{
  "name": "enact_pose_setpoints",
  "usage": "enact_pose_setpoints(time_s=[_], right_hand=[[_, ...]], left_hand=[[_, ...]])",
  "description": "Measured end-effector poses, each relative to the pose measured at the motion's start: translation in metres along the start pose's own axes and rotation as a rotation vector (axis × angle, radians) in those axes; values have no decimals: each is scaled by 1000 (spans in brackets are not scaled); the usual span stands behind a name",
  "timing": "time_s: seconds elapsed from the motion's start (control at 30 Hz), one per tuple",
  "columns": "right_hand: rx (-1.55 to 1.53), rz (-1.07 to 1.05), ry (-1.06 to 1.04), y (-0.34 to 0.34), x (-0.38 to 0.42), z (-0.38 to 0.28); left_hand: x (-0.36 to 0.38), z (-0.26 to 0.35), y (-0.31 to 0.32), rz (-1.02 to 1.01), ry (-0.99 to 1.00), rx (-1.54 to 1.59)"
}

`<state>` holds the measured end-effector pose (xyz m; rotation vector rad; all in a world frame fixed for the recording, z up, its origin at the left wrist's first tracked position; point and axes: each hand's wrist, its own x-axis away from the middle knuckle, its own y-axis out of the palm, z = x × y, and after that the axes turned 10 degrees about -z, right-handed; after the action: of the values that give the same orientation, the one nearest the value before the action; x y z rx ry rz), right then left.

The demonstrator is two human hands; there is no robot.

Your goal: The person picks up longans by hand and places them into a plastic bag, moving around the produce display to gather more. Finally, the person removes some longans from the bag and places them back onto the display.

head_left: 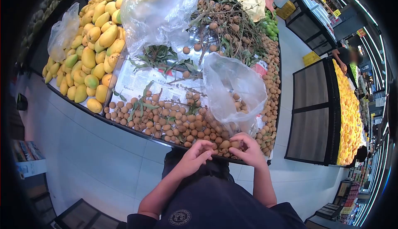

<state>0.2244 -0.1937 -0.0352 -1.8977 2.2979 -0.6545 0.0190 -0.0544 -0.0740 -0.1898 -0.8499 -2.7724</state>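
Round brown longans (178,123) lie heaped along the near edge of a display stand. Over that edge my left hand (195,157) has its fingers curled together; what they pinch, if anything, is too small to make out. Beside it my right hand (250,151) closes its thumb and fingers round a longan (235,144). A few more longans sit between the two hands. Just beyond my right hand stands an open clear plastic bag (232,84) with several longans inside it.
Yellow mangoes (89,59) are piled on the left. A large clear plastic bag (159,13) lies at the back, beside longan twigs (232,17) and leaves. Newspaper (149,82) lines the stand. Across the aisle, a person (346,59) is at another fruit stand (313,113).
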Motion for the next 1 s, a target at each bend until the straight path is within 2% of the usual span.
enact_pose_setpoints(time_s=[0.03,0.1,0.13,0.17,0.27,0.3,0.33,0.4,0.43,0.53,0.77,0.87,1.0], right_hand=[[18,63,8,-6,5,11],[-207,202,163,-14,17,29],[-334,288,151,-16,21,29],[-304,350,161,-23,24,36],[-313,488,115,-37,21,41],[-323,576,148,-40,18,40],[-331,663,181,-41,16,40],[-319,656,239,-41,16,40],[-305,643,296,-43,15,40],[-371,661,275,-39,25,53],[-443,701,277,-35,64,61],[-419,746,210,-38,77,74],[-461,676,213,-55,91,85]], left_hand=[[2,-1,-8,-1,-3,-7],[7,2,-25,69,20,-51],[10,8,-31,143,33,-64],[9,13,-36,227,52,-100],[0,23,-57,391,145,-566],[-5,31,-59,383,143,-568],[-11,42,-59,366,191,-799],[-26,52,-59,351,215,-1187],[-34,51,-59,348,220,-1186],[-55,34,-64,260,57,-1540],[-59,34,-59,226,-13,-1648],[-59,34,-57,249,-12,-1640],[-61,40,-43,291,-70,-1594]])
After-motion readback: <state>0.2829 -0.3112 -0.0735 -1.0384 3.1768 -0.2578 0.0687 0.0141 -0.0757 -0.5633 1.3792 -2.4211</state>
